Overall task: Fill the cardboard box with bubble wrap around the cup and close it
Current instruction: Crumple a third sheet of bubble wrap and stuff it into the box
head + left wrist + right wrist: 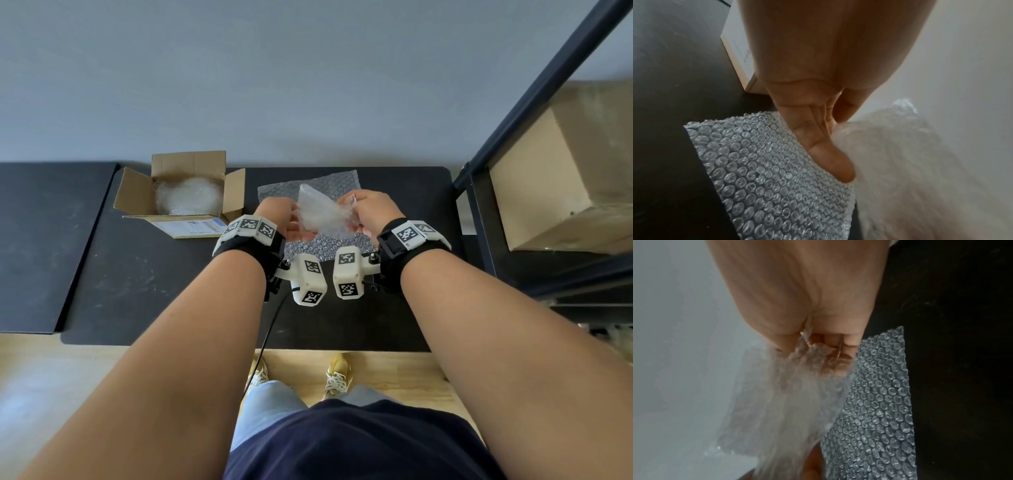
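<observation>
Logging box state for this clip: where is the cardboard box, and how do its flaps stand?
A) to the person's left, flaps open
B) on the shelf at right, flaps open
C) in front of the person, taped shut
A: the cardboard box sits left of both hands, flaps up, with clear wrap inside.

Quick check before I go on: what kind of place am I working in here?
Probably a packing or storeroom bench: an open cardboard box on a black table, bubble wrap sheets laid out, and a metal rack holding another carton.
</observation>
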Motion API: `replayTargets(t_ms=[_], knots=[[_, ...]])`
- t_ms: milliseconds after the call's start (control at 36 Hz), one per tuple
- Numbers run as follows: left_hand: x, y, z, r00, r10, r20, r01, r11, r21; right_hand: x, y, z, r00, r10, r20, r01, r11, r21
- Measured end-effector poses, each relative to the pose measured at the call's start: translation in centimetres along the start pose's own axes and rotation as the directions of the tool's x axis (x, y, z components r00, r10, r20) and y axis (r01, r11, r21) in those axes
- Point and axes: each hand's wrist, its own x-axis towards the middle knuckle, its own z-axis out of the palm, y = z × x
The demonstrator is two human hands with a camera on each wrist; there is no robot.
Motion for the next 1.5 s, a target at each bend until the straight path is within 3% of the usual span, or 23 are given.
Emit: replayTargets(t_ms=[139,306,389,472,611,750,1000,1222,1361,1500], knots=[[0.4,0.3,-0.4,0.994,-0.033,0.108,0.028,0.999,0.04,-0.8,-0.9,0.0,0.989,-0.147,-0.019,0.139,0.966,-0.217],[0.0,1.5,-0.1,0.99,0.128,-0.057,-0.114,0.973,0.199,-0.9,-2.0,1.3,0.983,-0.181,-0.039,0.163,0.946,-0.28],[0.0,2.2,-0.6,0.953,0.275,-0.124,-0.212,0.903,0.374,-0.7,-2.8,1.6,0.98,-0.189,-0.058,0.165,0.943,-0.289],[0.2,2.7,-1.3,0.914,0.39,-0.115,-0.275,0.802,0.53,-0.7,-3.6,1.8,0.969,-0.234,-0.085,0.204,0.942,-0.268],[-0.2,3.3,-2.2,0.879,0.475,-0.043,-0.371,0.737,0.565,-0.8,-4.7,3.0,0.961,-0.273,0.045,0.27,0.892,-0.361],[-0.5,3.7,-4.0,0.82,0.571,-0.026,-0.46,0.686,0.563,-1.1,-5.7,4.9,0.95,-0.311,0.011,0.283,0.848,-0.449],[-0.8,6.0,-11.2,0.742,0.635,-0.215,-0.424,0.693,0.582,-1.2,-9.8,10.7,0.918,-0.366,-0.15,0.287,0.878,-0.383],[-0.4,6.9,-20.1,0.738,0.634,-0.233,-0.328,0.638,0.697,-1.4,-12.4,18.1,0.908,-0.359,-0.215,0.269,0.895,-0.357],[0.9,7.1,-24.9,0.704,0.653,-0.279,-0.259,0.603,0.755,-1.2,-13.4,22.0,0.91,-0.352,-0.22,0.252,0.889,-0.382],[2.1,6.4,-28.1,0.739,0.613,-0.28,-0.191,0.588,0.786,-1.0,-13.8,25.7,0.916,-0.309,-0.257,0.19,0.897,-0.399]])
